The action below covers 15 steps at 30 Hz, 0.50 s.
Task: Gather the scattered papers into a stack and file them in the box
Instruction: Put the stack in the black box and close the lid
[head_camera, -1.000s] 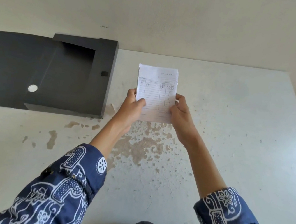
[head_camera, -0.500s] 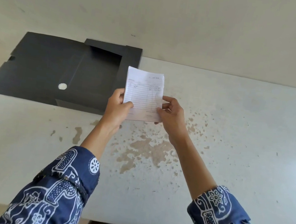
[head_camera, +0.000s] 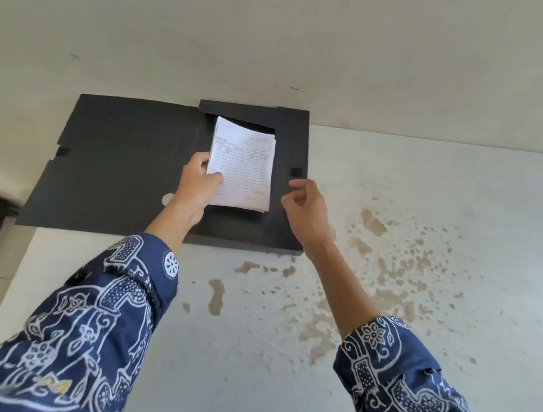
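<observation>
A stack of white ruled papers is over the inside of the open black file box, which lies at the table's far left. My left hand grips the stack by its left edge, thumb on top. My right hand is just right of the stack, apart from it, over the box's right wall, with fingers loosely curled and nothing in them. Whether the stack rests on the box floor or is held just above it is unclear.
The box's flat lid lies open to the left, overhanging the table's left edge. The white table has worn brown patches right of the box. A wall rises directly behind the table.
Both hands carried the stack leftward from the table's middle to over the box. My right hand has let go of the stack; the left hand still grips it.
</observation>
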Motion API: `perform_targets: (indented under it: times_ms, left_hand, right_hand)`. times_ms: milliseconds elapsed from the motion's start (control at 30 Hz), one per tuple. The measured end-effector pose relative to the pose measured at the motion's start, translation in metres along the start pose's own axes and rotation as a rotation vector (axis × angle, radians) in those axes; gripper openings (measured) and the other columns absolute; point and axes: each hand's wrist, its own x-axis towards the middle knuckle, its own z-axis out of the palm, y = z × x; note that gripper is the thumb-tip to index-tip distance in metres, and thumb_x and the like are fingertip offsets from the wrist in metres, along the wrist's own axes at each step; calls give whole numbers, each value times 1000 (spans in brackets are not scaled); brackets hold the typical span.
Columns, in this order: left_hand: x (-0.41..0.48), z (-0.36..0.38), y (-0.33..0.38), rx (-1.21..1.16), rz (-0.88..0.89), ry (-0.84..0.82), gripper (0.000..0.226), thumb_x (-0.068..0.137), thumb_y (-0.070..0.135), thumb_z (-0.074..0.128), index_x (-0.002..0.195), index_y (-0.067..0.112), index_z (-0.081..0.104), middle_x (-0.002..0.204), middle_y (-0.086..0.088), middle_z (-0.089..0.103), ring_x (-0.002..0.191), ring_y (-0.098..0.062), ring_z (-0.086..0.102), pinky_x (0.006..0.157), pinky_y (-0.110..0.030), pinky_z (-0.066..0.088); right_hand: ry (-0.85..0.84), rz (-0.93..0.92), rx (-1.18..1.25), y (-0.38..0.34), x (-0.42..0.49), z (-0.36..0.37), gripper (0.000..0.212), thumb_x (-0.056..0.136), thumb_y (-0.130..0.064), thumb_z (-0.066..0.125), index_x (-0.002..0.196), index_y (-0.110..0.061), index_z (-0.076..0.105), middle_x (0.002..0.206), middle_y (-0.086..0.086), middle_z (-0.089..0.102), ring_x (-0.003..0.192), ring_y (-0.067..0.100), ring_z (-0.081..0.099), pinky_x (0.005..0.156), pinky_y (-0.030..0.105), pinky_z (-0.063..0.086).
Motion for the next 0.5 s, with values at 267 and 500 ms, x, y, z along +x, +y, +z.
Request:
perform_targets:
  times_ms: [267, 500]
  left_hand:
    - [58, -8, -14, 69, -40, -28, 45, 89, -7, 41, 132, 8, 41, 130, -11, 55, 104, -15, 51, 63, -15, 42]
    - [68, 27, -28, 113, -80, -114, 44, 89, -5, 42, 130, 10, 38, 125, -8, 54, 104, -18, 52, 69, -21, 45]
  right_hand:
    - [91, -74, -425, 17, 35, 26, 54, 92, -14, 48, 142, -11, 29, 152, 10, 23, 139, 30, 24, 110, 43, 26]
    - [136, -95, -435, 28, 35, 38, 58, 95, -18, 45, 147, -10, 21, 159, 9, 13, 143, 27, 21, 110, 41, 29]
